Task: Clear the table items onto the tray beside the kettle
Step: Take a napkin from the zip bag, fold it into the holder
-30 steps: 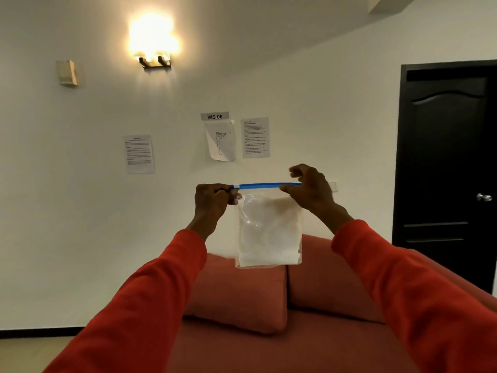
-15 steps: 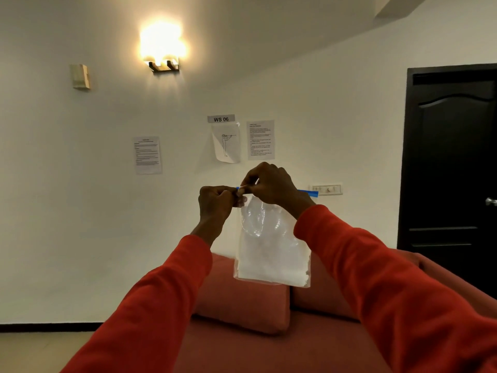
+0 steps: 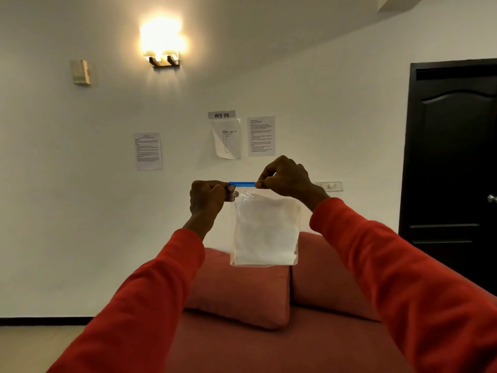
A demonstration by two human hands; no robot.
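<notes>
Held up at chest height before the wall by left hand [image 3: 208, 196] and right hand [image 3: 285, 176], fingers of each pinched on the blue seal [image 3: 242, 184] of the bag [image 3: 265, 232]; probably light, limp, slick, best gripped along that stiffer top strip.

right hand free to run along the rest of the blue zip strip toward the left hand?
Probably yes. The right hand pinches the blue zip strip at its right end, the left hand pinches the other end, and the stretch between them is bare, with the bag hanging below.
</notes>
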